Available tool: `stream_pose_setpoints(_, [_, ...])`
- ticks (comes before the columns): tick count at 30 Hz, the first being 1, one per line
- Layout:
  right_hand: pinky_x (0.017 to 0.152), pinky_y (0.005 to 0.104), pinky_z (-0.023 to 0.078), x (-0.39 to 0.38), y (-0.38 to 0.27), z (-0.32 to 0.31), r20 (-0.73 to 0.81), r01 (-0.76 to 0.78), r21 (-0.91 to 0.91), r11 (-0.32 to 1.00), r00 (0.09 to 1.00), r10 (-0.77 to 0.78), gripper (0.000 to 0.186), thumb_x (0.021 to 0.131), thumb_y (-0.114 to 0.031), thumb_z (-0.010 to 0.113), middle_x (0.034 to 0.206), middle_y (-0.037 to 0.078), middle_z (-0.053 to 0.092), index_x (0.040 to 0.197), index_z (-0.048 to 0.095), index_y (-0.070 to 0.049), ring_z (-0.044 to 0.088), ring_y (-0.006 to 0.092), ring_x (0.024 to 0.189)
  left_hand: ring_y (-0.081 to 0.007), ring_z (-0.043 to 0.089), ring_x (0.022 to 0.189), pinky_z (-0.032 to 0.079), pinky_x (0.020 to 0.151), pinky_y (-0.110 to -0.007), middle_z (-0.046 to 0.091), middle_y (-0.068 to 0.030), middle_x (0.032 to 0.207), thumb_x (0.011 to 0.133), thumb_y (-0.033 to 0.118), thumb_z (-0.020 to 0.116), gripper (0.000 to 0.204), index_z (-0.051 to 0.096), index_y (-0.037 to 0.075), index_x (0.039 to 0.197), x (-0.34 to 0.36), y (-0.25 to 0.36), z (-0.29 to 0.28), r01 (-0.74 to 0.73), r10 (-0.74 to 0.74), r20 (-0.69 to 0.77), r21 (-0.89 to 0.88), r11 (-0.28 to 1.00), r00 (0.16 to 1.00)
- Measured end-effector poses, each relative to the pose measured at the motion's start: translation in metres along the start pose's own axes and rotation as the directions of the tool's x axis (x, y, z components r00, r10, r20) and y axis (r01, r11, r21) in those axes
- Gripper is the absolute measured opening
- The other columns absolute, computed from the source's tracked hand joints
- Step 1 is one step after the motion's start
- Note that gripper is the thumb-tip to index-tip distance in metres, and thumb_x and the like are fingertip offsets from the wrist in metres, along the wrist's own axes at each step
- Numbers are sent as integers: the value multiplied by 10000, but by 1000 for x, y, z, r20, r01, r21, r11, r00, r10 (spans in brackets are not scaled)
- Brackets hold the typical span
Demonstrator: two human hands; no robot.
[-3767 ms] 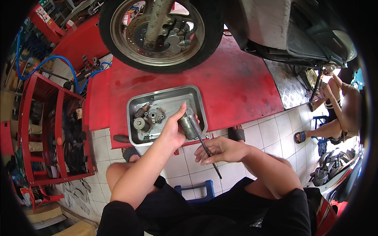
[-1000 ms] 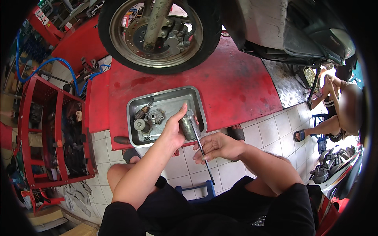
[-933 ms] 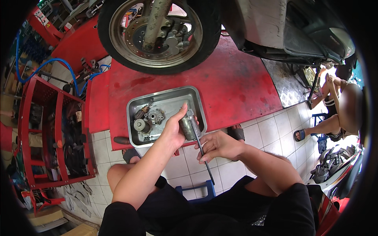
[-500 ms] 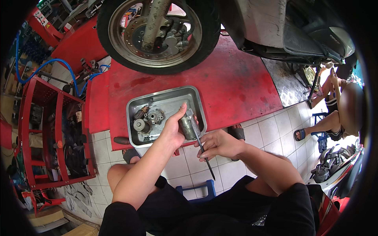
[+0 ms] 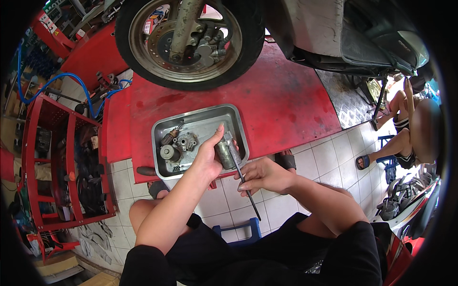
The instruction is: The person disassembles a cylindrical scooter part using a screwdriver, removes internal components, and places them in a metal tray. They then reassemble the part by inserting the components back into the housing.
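Observation:
In my left hand I grip a grimy metal cylinder with a bracket on top, held over the right part of a steel tray. My right hand pinches a long thin metal rod between thumb and fingers, just below the cylinder. The rod lies along the cylinder's side and points down toward me; whether its upper end is fixed to it, I cannot tell. In the tray are a round flanged housing, a capped cylindrical part and a small armature-like piece.
The tray rests on a red lift platform; a motorbike front wheel overhangs its far side. A red tool cart and blue hose are left. A co-worker sits at right. A blue stool is below me.
The rod's lower end has shifted left since the earliest frame, and my right hand has risen slightly with it. My left hand stays nearly still. The co-worker's arms and legs have shifted.

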State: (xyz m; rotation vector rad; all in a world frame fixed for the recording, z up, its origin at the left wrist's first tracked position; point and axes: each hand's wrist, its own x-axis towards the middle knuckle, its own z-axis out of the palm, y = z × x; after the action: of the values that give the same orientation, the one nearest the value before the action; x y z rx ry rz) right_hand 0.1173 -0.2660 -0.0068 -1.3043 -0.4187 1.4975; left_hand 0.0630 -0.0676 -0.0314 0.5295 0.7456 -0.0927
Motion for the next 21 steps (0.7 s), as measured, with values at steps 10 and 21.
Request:
stream_pose_setpoints(10, [702,324,594,9,11,-10,-106,1,-74,997,994,-8,372,857,-55,759,896,152,708,1138,570,98,718,226,820,-201,643,845,552,756,-374,657,-83,935,822,368,822,475,583,26,1049,21,-3,-10,-179,188,-76,116,977,979])
stream_pose_setpoints(21, [732,347,603,9,26,-25,-149,-140,-38,989,980,133,361,878,-79,742,917,161,711,1156,592,95,728,244,825,-166,607,955,500,884,-350,641,-49,1013,810,344,844,448,564,52,1001,46,13,-34,-304,338,-217,175,936,916])
